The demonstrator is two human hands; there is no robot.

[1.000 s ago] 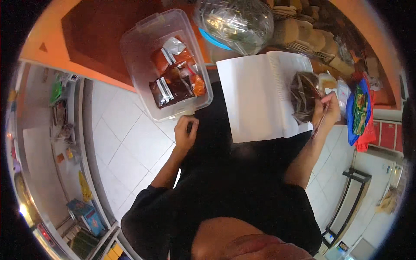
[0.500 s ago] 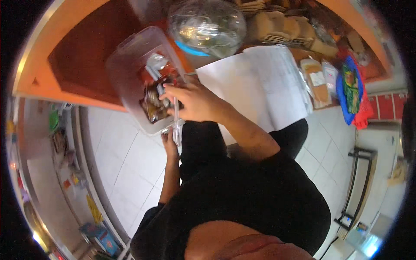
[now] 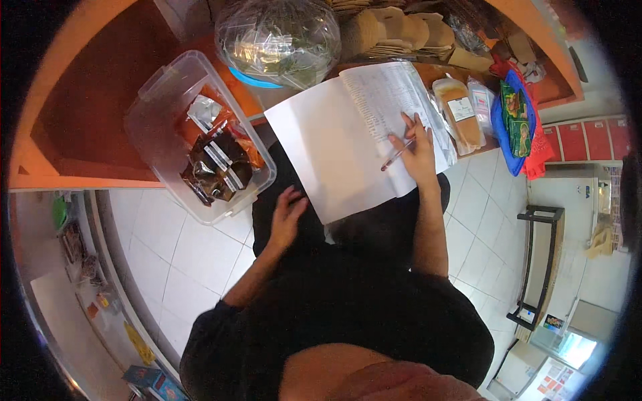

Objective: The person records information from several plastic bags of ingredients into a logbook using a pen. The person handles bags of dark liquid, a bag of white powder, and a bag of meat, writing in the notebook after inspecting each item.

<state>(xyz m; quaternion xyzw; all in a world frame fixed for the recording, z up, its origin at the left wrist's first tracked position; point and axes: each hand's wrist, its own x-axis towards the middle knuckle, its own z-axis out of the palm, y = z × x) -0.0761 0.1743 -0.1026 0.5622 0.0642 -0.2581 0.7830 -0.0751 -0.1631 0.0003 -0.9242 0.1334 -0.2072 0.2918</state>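
Note:
An open book with large white pages (image 3: 321,144) lies before me, its right page covered in rows of writing. Over that page my right hand (image 3: 421,155) is closed on a slim, clear pen (image 3: 396,158), the tip pointing down and left. My left hand (image 3: 285,220) is at my thigh, just left of the book's lower corner, fingers apart and holding nothing. Farther left is a clear plastic bin (image 3: 148,107) holding dark sealed pouches (image 3: 217,167) with white labels, and some reddish packets (image 3: 231,130) behind them.
A big clear plastic bag (image 3: 277,43) sits behind the book with a blue rim under it. Stacked brown cardboard pieces (image 3: 394,30) are at the back. On the right lie a brown labelled pouch (image 3: 460,113) and a blue tray (image 3: 511,127) with green packets.
My right hand has moved from above the bin to the book's right page, carrying the pen. My left hand has moved away from the bin's near edge to my thigh.

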